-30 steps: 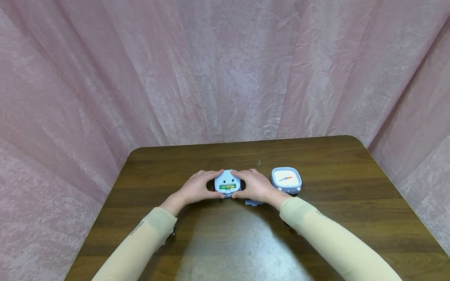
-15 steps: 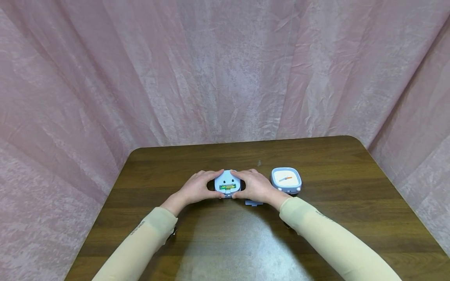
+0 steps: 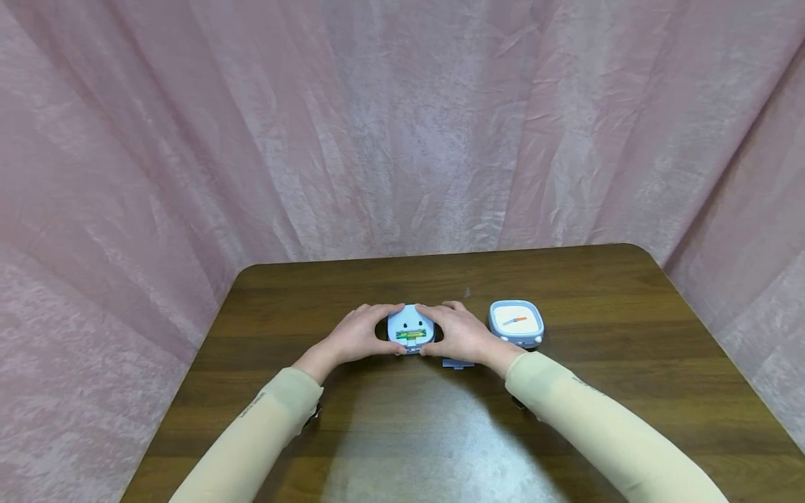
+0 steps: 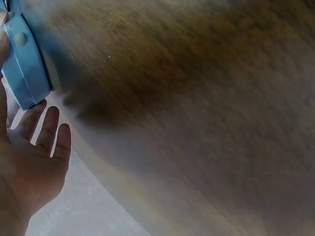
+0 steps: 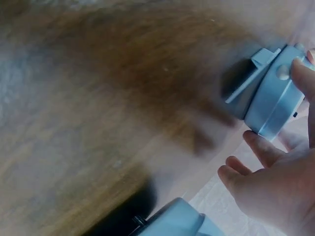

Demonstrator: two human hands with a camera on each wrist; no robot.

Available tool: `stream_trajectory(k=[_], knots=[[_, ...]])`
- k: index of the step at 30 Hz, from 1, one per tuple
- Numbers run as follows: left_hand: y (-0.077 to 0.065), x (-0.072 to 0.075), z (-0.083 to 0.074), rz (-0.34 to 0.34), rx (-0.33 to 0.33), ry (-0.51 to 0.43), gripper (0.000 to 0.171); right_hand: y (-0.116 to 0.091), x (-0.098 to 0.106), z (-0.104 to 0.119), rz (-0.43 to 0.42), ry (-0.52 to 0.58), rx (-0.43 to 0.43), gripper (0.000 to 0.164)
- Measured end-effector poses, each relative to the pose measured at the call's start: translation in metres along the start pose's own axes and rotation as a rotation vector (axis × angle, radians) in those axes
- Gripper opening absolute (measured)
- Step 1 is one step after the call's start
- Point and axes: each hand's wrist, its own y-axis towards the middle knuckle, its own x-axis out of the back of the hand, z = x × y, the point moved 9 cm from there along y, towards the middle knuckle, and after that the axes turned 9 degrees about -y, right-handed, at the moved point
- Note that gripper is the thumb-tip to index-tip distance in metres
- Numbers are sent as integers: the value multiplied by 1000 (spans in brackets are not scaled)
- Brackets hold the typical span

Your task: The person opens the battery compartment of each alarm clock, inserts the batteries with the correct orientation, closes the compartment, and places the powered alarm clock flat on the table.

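Observation:
A light blue alarm clock (image 3: 411, 318) lies face down near the middle of the table, its uncovered battery compartment showing a green and yellow battery (image 3: 411, 335). From the left, my left hand (image 3: 360, 334) grips its side between thumb and fingers. My right hand (image 3: 461, 335) grips the opposite side the same way. The left wrist view shows the clock's blue side (image 4: 27, 64) close to the fingers. In the right wrist view, the thin blue battery cover (image 5: 252, 73) stands out just beside the clock, and some right-hand fingers extend below the casing.
Another light blue clock (image 3: 516, 323) with a white face and an orange hand lies face up right of my right hand. The brown wooden table (image 3: 402, 426) has rounded far corners. Behind it hangs a pink curtain (image 3: 402, 126).
The whole head view has shifted slightly, so everything on the table appears a little further right. Both hands keep the same grip on the clock.

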Motion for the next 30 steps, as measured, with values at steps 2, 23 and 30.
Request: stream_trajectory(k=[2, 23, 30], knots=[[1, 0, 0, 3, 4, -3, 96, -2, 2, 1, 9, 9, 8, 88], [2, 1, 0, 13, 12, -9, 96, -24, 37, 9, -113, -63, 92, 70], [2, -1, 1, 27, 8, 9, 97, -32, 37, 5, -120, -100, 96, 67]])
